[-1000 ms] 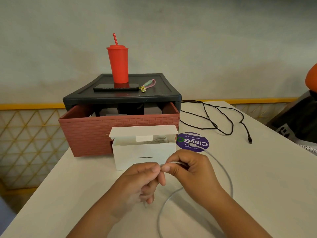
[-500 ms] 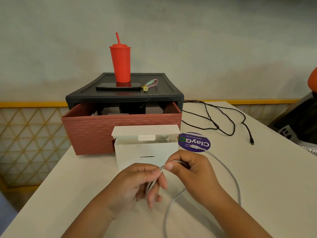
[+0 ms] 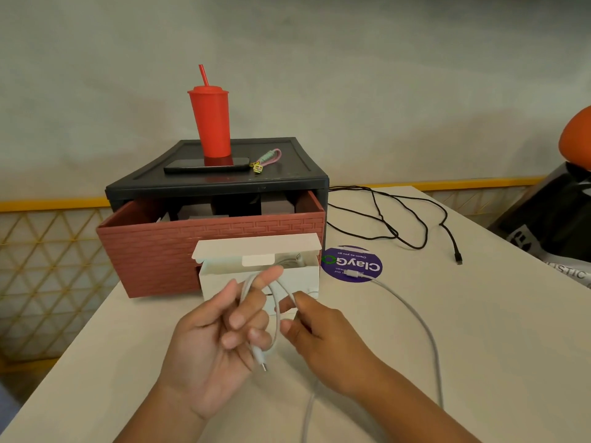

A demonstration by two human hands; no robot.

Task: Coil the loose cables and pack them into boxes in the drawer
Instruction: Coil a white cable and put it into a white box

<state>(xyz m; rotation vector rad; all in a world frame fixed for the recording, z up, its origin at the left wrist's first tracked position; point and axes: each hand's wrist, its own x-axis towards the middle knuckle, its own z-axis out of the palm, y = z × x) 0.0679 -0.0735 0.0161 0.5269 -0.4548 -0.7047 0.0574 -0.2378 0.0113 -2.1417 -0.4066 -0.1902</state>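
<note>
A white cable (image 3: 425, 327) runs in a wide arc over the table, its far plug lying on a purple sticker (image 3: 351, 263). My left hand (image 3: 211, 343) faces palm up with the cable looped over its raised fingers; the near plug hangs below them. My right hand (image 3: 319, 337) pinches the cable just right of that loop. Behind my hands stands an open white box (image 3: 224, 282) with another coiled white cable inside. Behind the box is the red-brown drawer (image 3: 153, 247), pulled out of its black cabinet (image 3: 287, 182). A loose black cable (image 3: 412, 219) lies at the right.
A red tumbler (image 3: 211, 123) with a straw, a phone (image 3: 204, 166) and a keychain (image 3: 267, 159) sit on the cabinet top. A dark bag (image 3: 550, 219) lies at the table's right edge. The table's left edge drops off beside a yellow lattice wall.
My left hand has turned palm up and opened, and the white cable now forms a loop over its fingers. My right hand has moved a little right along the cable.
</note>
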